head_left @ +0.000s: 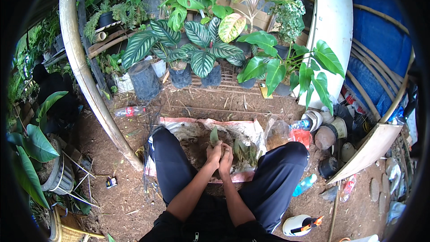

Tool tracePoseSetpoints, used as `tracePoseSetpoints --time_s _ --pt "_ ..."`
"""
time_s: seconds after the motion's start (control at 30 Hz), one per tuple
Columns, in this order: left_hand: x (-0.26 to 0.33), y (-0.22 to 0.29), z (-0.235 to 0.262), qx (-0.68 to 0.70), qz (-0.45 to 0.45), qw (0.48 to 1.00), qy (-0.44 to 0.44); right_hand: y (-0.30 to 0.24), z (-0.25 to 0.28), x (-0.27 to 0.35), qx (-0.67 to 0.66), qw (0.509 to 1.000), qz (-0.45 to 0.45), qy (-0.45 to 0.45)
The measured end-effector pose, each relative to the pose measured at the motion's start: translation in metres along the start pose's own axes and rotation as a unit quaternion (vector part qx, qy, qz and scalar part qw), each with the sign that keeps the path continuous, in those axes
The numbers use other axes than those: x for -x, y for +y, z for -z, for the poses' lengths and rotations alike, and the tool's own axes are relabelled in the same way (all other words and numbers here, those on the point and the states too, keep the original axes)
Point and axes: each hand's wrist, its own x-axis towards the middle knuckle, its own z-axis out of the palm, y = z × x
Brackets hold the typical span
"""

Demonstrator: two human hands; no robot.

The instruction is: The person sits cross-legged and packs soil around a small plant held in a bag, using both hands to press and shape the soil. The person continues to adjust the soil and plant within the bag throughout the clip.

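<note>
Seated on the ground, I see my two hands pressed together in front of me, between my knees. My left hand (213,154) and my right hand (226,157) are both closed around the base of a small plant cutting (214,135) whose green leaf sticks up above my fingers. They hover over a heap of dark soil (197,145) lying on a spread white and red plastic sack (251,130). More small green cuttings (245,151) lie on the soil just right of my right hand.
Potted striped-leaf plants (202,58) and black grow bags (144,80) stand at the back. A bamboo pole (89,85) slants on the left. Plastic bottles (130,111), pots (327,136) and a white spray bottle (296,225) lie around. A large pot (58,175) stands at left.
</note>
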Motion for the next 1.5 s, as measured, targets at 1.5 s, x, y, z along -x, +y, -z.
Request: tracePoseSetpoints --time_s 1.5 --pt "-0.011 -0.009 0.001 0.003 -0.004 1.000 -0.002 -0.008 0.000 0.001 -0.004 1.000 -0.008 0.000"
